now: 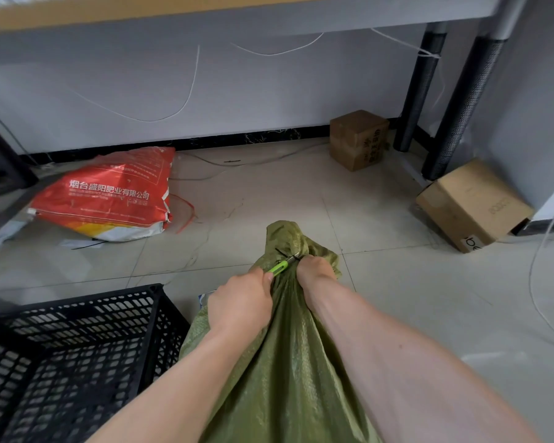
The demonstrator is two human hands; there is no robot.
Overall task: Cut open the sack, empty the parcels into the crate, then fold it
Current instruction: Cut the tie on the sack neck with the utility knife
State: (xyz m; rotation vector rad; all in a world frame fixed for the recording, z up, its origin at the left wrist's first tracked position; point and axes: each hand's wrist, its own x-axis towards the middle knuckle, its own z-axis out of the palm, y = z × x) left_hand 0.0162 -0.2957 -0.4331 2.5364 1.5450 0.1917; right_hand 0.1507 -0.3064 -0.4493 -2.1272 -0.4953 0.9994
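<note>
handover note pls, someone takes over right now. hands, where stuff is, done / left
Left hand: gripping green cutter, blade at the black tie on the sack neck.
Right hand: clenched on the bunched neck of the green sack.
Sack lies on the floor between the arms, still tied shut. Black crate beside it on the left; no parcels visible inside.
Done: cutter positioned at the tie.
Left: cut the tie, empty parcels into the crate, fold the sack.

A sack (pixel 288 362) stands on the floor (pixel 397 298), its neck gripped by fingers (pixel 311 262). Left of the fingers sits a crate (pixel 77 314); beyond them to the left lies a bag (pixel 109 196), and beyond to the right, two boxes (pixel 359 139) (pixel 470 206) under a surface (pixel 237 11).
</note>
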